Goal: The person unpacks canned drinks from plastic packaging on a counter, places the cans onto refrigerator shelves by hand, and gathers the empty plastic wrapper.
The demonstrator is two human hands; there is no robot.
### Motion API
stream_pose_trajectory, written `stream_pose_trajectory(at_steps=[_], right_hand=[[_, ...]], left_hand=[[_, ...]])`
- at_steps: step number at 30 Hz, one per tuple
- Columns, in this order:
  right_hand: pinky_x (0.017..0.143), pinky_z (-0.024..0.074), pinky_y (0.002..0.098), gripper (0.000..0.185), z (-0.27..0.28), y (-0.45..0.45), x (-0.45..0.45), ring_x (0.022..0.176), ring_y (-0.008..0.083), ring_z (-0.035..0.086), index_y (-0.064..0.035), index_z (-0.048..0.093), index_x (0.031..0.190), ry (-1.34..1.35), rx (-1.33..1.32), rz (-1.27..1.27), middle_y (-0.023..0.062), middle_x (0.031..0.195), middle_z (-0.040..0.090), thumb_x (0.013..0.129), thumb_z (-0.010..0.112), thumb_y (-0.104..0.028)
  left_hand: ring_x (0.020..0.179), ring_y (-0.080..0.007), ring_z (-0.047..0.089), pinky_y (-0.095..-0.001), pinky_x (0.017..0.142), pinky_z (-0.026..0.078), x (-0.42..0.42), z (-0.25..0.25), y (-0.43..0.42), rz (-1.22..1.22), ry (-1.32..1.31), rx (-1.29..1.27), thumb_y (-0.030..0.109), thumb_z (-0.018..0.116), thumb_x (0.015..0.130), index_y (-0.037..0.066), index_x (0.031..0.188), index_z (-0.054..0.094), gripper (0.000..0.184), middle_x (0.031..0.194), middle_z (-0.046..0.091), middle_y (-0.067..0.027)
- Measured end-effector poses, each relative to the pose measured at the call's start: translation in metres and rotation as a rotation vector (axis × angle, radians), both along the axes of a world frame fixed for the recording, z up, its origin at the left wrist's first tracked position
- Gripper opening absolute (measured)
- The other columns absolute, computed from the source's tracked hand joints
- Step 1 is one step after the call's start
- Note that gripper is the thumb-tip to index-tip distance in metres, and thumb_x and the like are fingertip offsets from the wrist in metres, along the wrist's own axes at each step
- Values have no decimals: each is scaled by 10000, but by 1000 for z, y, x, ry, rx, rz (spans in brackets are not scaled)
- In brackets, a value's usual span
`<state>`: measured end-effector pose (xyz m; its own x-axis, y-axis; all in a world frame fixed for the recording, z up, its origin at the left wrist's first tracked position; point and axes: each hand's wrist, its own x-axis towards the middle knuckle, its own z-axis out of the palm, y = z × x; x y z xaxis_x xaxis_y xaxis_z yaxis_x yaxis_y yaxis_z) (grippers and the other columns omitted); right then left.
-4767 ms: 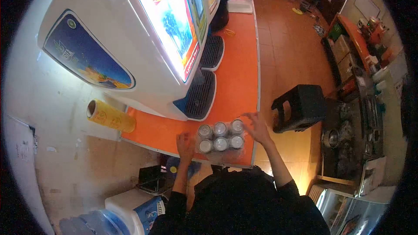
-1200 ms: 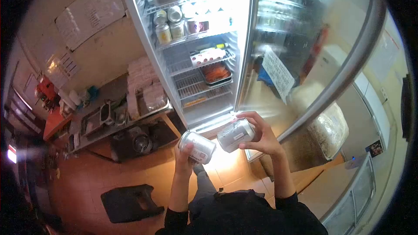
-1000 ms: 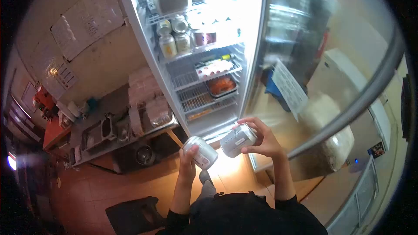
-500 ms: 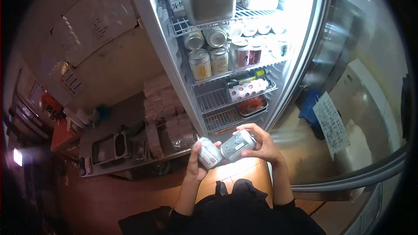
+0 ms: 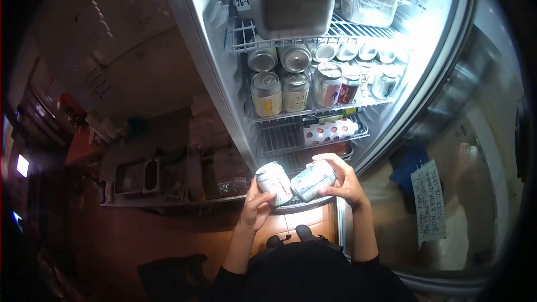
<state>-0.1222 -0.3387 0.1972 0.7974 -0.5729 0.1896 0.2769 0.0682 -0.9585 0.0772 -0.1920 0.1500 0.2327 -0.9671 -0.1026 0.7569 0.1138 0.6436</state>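
My left hand (image 5: 256, 206) grips a white drink can (image 5: 273, 183), which tilts with its top away from me. A second pale can (image 5: 313, 181), bluish-grey and lying more on its side, is in my right hand (image 5: 345, 184). The two cans are close together, their lower ends nearly touching, in front of the open fridge. Beyond them, several drink cans stand on a fridge shelf, among them a yellow-labelled can (image 5: 266, 95) and a pink can (image 5: 326, 85), with more cans stacked and lying behind.
A deep metal pan (image 5: 293, 5) and a clear container (image 5: 366, 6) fill the upper shelf. A white bottle with red dots (image 5: 330, 132) lies on a lower wire rack. The glass door (image 5: 447, 134) stands open at right. A steel counter (image 5: 173, 201) holds trays at left.
Both cans have been raised slightly toward the fridge, and the left can is turned more upright. My view has shifted, so the shelves sit lower and farther right.
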Motion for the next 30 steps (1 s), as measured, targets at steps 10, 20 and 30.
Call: stream_pose_trajectory(at_steps=[10, 20, 30], right_hand=[[993, 393, 322, 730, -11, -24, -6, 1140, 187, 510, -13, 463, 1281, -17, 43, 49, 103, 1205, 540, 649, 823, -73], [998, 379, 336, 773, -13, -36, -4, 1140, 202, 523, -17, 466, 1275, 46, 79, -5, 130, 1178, 566, 609, 837, -147], [985, 414, 328, 766, -32, -50, 7, 1144, 198, 518, -12, 448, 1303, 23, 4, -87, 133, 1197, 562, 626, 807, -13]], left_hand=[[1049, -200, 581, -327, 901, 489, -21, 10, -16, 221, -362, 3, -14, 756, 665, 40, 1191, 410, 631, 1083, 578, -124], [918, -173, 628, -296, 786, 493, -27, 2, -31, 459, -843, 67, 122, 857, 599, 32, 1116, 461, 657, 1038, 619, -118], [841, -152, 638, -274, 718, 496, -5, -9, -55, 542, -1070, 140, 148, 862, 568, 39, 1087, 504, 639, 958, 657, -112]])
